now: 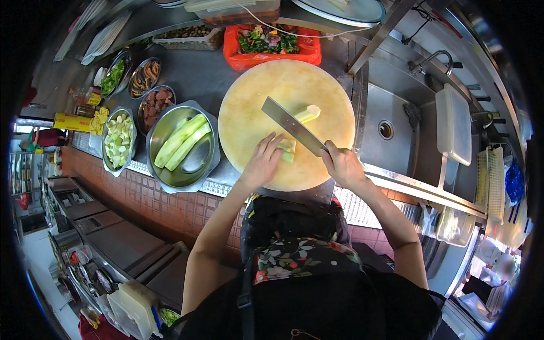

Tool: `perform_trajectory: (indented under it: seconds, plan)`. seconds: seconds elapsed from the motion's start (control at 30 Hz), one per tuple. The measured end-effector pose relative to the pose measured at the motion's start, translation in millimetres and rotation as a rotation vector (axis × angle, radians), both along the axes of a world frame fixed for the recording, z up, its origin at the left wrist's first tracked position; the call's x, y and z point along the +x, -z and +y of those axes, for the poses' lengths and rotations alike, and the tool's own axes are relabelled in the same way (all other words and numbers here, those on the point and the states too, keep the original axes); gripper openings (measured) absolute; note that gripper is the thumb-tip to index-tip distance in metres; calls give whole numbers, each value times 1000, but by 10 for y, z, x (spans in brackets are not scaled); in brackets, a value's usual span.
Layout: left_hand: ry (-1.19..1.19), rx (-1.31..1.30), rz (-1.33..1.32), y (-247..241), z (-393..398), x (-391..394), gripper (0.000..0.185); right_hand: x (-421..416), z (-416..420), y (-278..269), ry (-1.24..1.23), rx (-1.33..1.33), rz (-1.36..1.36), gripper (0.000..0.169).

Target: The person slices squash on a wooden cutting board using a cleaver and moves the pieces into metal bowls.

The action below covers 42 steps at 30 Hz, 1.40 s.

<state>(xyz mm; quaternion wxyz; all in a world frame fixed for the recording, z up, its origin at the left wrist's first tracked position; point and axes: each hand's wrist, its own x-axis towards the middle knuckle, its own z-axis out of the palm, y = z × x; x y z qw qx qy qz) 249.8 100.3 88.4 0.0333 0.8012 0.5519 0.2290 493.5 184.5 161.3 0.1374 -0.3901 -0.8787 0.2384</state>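
Observation:
On a round, pale yellow chopping board [250, 97], my right hand [343, 165] grips the handle of a Chinese cleaver [293, 126]. Its broad blade slants up and to the left over the board. My left hand [264, 159] rests on pale green peeled vegetable pieces [288, 151], just left of the blade; its fingers partly hide them. Beyond the blade lies another peeled length [309, 114], partly covered by the cleaver. Left of the board, a steel bowl [197, 168] holds two long peeled green vegetables [182, 140], perhaps loofah or cucumber.
A bowl of cut chunks [118, 140], a bowl of raw meat [156, 106] and more dishes stand at left. Behind the board sits a red bag-lined container [231, 57] of scraps. To the right is a steel sink [374, 106] with a faucet [440, 57]. A person [501, 267] is at far right.

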Motion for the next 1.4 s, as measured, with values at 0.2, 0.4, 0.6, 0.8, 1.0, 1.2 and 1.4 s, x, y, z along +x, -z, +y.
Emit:
perform_trajectory:
  seconds: [0.2, 0.4, 0.6, 0.8, 1.0, 1.2, 1.4]
  plan:
    - [55, -322, 26, -115, 265, -100, 41, 107, -10, 54, 41, -6, 31, 18]
    - [-22, -230, 15, 18, 169, 35, 48, 146, -119, 51, 107, -61, 23, 18]
    - [-333, -285, -227, 217, 159, 101, 46, 124, -267, 211, 157, -70, 91, 20]
    - [-735, -411, -1475, 289, 235, 234, 42, -182, -380, 323, 166, -25, 186, 23]
    - [-850, -167, -1038, 822, 232, 429, 66, -526, -509, 487, 114, 6, 77, 27]
    - [-845, -98, -703, 695, 66, 421, 74, -596, -591, 513, 114, 37, 116, 24]
    - [-764, -268, -800, 347, -25, 255, 89, -620, -587, 517, 130, -67, 101, 25]
